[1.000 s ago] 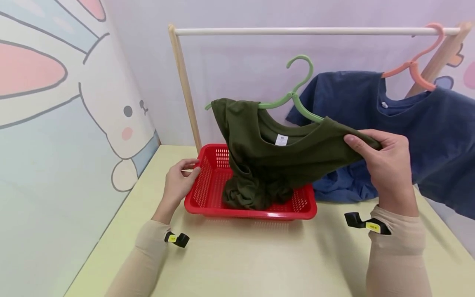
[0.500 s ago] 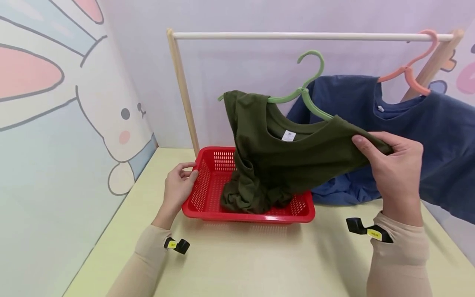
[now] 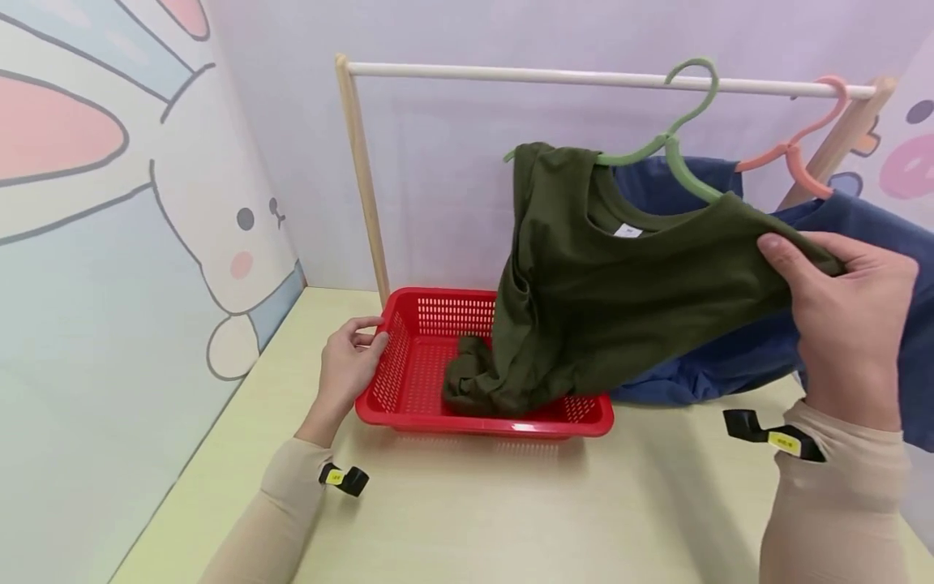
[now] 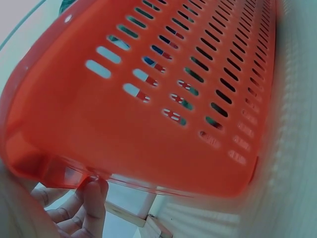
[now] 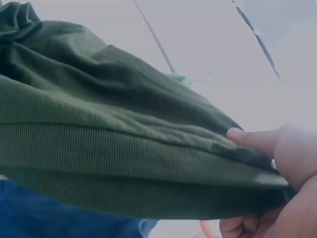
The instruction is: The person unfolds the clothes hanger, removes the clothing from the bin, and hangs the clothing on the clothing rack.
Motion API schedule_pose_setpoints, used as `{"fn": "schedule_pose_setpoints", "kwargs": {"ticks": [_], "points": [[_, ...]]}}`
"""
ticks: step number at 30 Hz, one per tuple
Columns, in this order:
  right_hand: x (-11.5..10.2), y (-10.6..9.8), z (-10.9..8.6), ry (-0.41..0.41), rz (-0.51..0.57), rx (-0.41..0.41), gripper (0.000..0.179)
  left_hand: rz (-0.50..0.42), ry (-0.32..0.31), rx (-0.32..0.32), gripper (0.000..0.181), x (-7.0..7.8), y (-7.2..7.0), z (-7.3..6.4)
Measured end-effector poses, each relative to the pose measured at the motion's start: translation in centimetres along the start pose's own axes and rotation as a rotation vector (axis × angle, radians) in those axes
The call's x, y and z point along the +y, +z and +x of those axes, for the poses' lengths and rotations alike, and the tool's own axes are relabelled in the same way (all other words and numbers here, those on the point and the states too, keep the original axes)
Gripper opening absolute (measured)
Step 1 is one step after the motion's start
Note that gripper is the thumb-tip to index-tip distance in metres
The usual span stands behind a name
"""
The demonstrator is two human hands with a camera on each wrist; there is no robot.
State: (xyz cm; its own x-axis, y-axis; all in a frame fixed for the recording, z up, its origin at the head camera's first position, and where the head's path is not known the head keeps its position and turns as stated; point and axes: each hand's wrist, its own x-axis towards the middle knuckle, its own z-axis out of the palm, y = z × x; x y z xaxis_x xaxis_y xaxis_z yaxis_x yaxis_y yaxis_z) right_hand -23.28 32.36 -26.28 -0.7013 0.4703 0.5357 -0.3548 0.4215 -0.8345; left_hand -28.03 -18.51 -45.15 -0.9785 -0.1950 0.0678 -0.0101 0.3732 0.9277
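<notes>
My right hand (image 3: 850, 304) pinches a dark green T-shirt (image 3: 627, 284) at its right shoulder, thumb in front. Inside the shirt sits a green hanger (image 3: 693, 174), its hook level with the rack's rail in view; whether it touches the rail I cannot tell. The shirt's lower part lies bunched in a red plastic basket (image 3: 430, 357). My left hand (image 3: 349, 357) grips the basket's left rim with thumb and fingers. The left wrist view shows fingertips (image 4: 94, 198) at the rim of the perforated basket. In the right wrist view the thumb presses on the green cloth (image 5: 124, 129).
A clothes rack with a white rail (image 3: 511, 75) and wooden legs stands at the back. A navy T-shirt (image 3: 737, 349) hangs from it on a pink hanger (image 3: 791, 154), partly behind the green shirt. A pale yellow table (image 3: 481, 511) lies below; a painted wall (image 3: 95, 324) borders the left.
My right hand has carried the green shirt and its hanger right and upward, and the hook has risen to the rail's height in view. Less shirt lies in the basket. My left hand stays on the rim.
</notes>
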Motion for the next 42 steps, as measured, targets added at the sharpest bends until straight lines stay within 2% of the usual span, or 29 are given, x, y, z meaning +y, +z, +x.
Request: {"fn": "schedule_pose_setpoints", "kwargs": {"ticks": [4,7,17,24,29,34,38,42], "points": [[0.0,-0.2,1.1,0.069,0.126,0.028,0.032,-0.003,-0.003,0.004,0.039,0.0,-0.1,-0.1],[0.1,-0.3,1.5,0.112,0.147,0.048,0.033,-0.004,-0.005,0.005,0.039,0.1,-0.1,-0.2],[-0.4,-0.2,2.0,0.196,0.002,0.089,0.019,-0.005,0.004,-0.005,0.042,0.1,0.1,-0.3],[0.0,0.0,1.9,0.221,0.029,0.091,0.019,0.005,0.006,-0.004,0.041,0.1,0.0,-0.3],[0.3,-0.2,1.8,0.248,-0.057,0.085,0.016,0.011,0.002,-0.004,0.042,0.1,-0.1,-0.3],[0.2,-0.2,1.1,0.271,-0.057,0.09,0.014,0.01,0.007,-0.005,0.042,0.1,0.0,-0.2],[0.2,-0.3,0.9,0.278,-0.098,0.069,0.012,0.013,0.017,-0.004,0.041,0.0,0.0,-0.1],[0.4,-0.4,1.1,0.27,-0.189,0.021,0.023,0.017,0.024,0.005,0.04,0.0,0.0,0.0]]}}
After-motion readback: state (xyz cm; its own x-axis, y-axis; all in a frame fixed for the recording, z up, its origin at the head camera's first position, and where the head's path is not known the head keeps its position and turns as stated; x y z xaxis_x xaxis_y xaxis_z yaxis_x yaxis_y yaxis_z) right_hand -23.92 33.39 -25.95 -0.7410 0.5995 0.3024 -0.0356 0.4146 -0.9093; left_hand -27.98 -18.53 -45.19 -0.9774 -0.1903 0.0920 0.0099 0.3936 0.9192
